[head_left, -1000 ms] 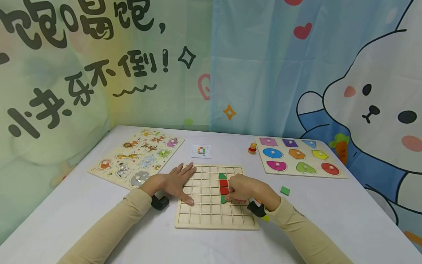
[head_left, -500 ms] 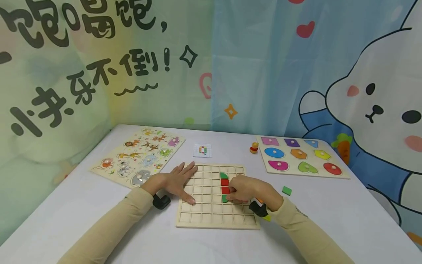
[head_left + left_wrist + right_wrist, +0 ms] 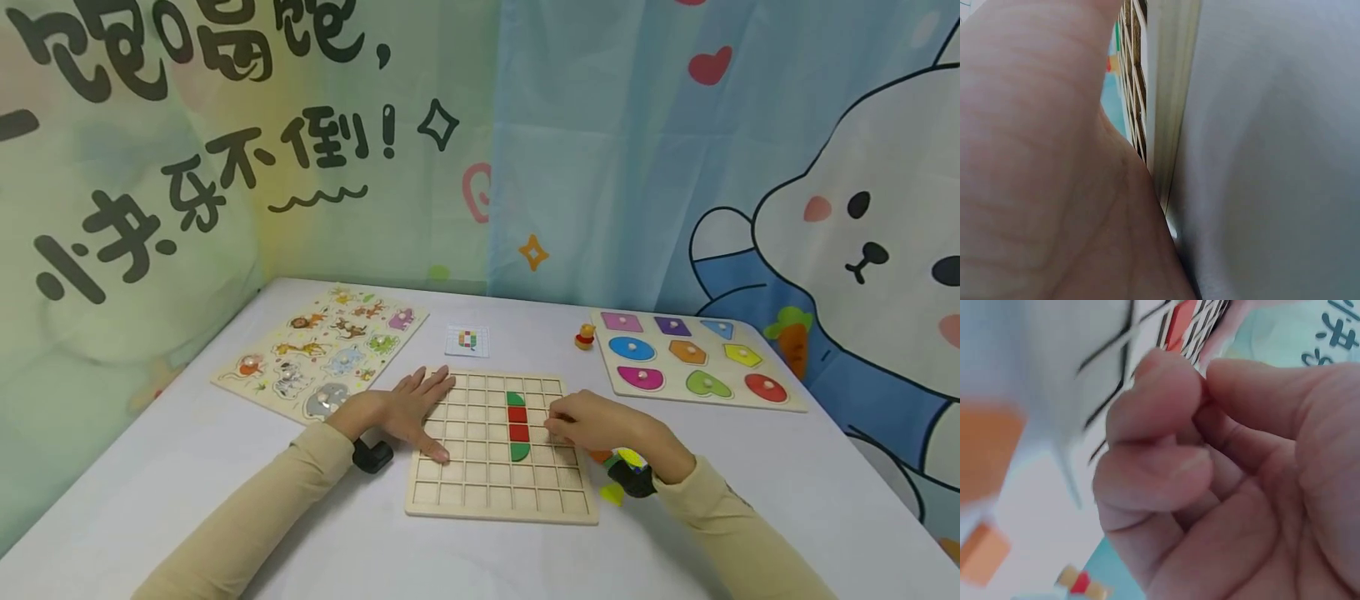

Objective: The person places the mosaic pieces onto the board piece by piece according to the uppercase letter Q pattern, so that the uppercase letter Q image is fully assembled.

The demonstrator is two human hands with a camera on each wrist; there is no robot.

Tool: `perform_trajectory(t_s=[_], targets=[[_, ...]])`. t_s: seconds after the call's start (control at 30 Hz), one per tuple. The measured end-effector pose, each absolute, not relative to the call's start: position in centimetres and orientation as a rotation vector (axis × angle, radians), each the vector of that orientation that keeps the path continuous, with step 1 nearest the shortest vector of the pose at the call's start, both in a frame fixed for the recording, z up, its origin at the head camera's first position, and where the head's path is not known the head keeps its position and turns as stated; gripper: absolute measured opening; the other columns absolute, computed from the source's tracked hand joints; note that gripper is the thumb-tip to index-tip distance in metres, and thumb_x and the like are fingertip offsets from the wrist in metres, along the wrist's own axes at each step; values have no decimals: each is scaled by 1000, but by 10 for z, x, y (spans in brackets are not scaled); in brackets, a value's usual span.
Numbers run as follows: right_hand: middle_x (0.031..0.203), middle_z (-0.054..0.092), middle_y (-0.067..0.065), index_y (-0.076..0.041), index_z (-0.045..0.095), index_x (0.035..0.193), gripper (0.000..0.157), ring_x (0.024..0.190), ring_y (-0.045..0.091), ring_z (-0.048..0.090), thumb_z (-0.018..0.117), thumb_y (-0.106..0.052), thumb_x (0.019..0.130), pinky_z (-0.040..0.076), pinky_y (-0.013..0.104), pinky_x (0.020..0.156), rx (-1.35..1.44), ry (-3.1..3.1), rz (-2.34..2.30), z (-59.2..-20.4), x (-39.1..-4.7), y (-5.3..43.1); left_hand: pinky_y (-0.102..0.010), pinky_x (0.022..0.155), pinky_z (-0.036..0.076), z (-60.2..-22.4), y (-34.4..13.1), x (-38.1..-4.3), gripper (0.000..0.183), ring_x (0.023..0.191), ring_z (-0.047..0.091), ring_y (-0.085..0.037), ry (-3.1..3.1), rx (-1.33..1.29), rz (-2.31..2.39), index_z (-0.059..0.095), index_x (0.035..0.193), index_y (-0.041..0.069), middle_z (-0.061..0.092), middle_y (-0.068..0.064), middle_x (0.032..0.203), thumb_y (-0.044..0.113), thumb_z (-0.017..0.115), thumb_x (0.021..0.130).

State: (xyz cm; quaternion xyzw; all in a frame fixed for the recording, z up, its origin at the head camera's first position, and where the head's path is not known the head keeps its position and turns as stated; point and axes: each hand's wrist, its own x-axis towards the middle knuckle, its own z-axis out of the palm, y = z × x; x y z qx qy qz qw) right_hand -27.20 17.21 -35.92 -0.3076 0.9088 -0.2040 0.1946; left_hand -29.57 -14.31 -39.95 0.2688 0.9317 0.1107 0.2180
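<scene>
A wooden grid board lies on the white table. One of its columns holds two red squares between two green rounded pieces, the upper green piece and the lower green piece. My left hand rests with spread fingers on the board's left edge; its palm and the board's side fill much of the left wrist view. Over the board's right edge, my right hand has loosely curled fingers, thumb close to the index finger, and nothing shows between them.
Loose pieces lie right of the board, among them a yellow piece and an orange piece. Behind stand a pattern card, a small figurine, an animal puzzle and a shape puzzle.
My right hand has left the lower green piece and moved right, uncovering the column and loose pieces near its wrist. Its forearm now hides the green square on the table. My left hand stays put.
</scene>
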Motion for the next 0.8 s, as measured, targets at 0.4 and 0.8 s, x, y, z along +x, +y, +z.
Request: perform_trajectory(t_s=[0.4, 0.8], targets=[[89, 59, 5, -6, 63, 100, 13, 80, 17, 52, 69, -12, 90, 51, 28, 69, -627, 2701, -333, -350, -284, 215, -51, 121, -1, -395, -143, -293, 124, 149, -12, -37, 2581, 748, 297, -2, 158, 14, -13, -7, 164, 68, 71, 74], [86, 58, 3, -7, 61, 100, 13, 79, 17, 52, 69, -9, 89, 50, 29, 69, -571, 2649, -345, -355, -288, 227, -52, 121, -1, -395, -142, -294, 124, 149, -13, -37, 2570, 767, 313, -1, 158, 12, -13, -8, 164, 67, 71, 74]])
